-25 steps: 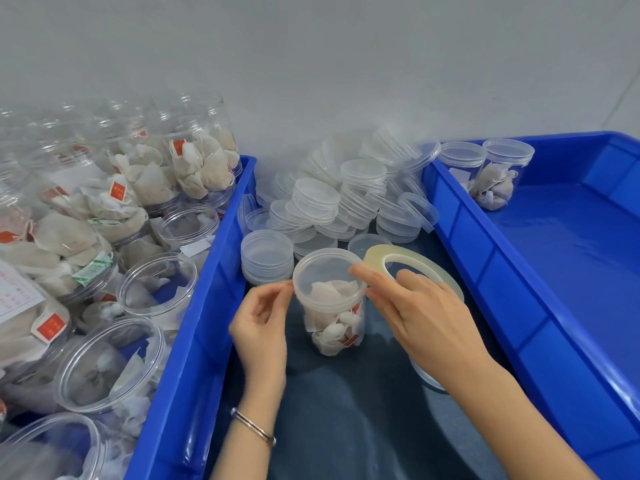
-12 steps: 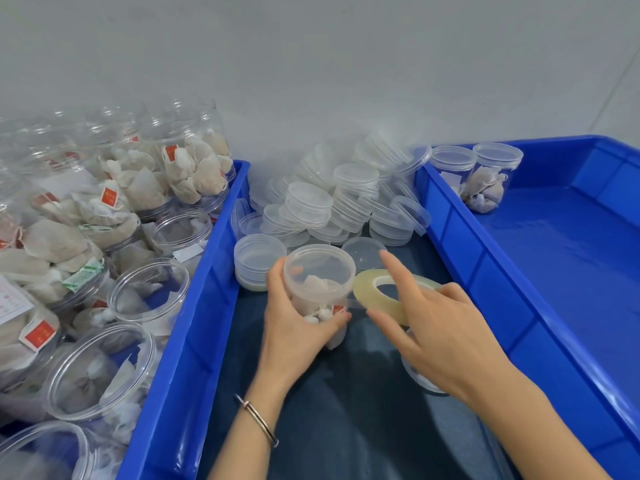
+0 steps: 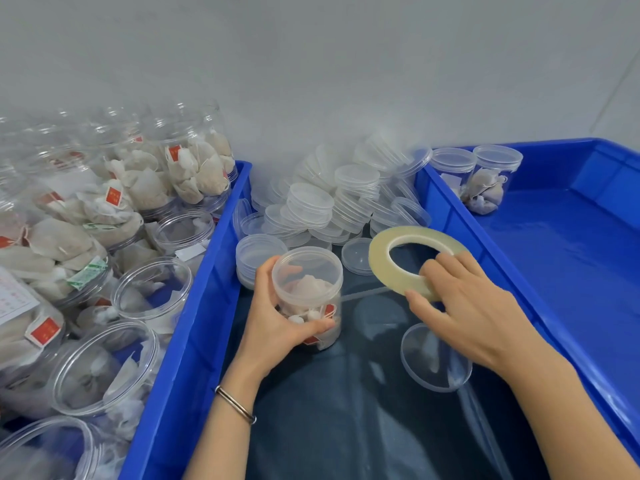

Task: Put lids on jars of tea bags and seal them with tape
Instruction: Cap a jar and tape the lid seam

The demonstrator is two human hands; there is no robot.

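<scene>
- Two hands share the work: the left hand (image 3: 277, 327) has come off the rim and now wraps the lidded jar (image 3: 308, 296), thumb across its front, fingers curled behind.
- Right of that grip, the right hand (image 3: 464, 306) pinches the tape roll (image 3: 412, 261), fingers through its core; the roll has swung away from the lid, and a thin strip of tape appears to run back to the jar.
- Lid seated, so sealing looks under way.
- Beyond the jar, loose lids (image 3: 332, 206) are piled; further right, two sealed jars (image 3: 485, 181) stand in the neighbouring blue bin (image 3: 588, 258).
</scene>
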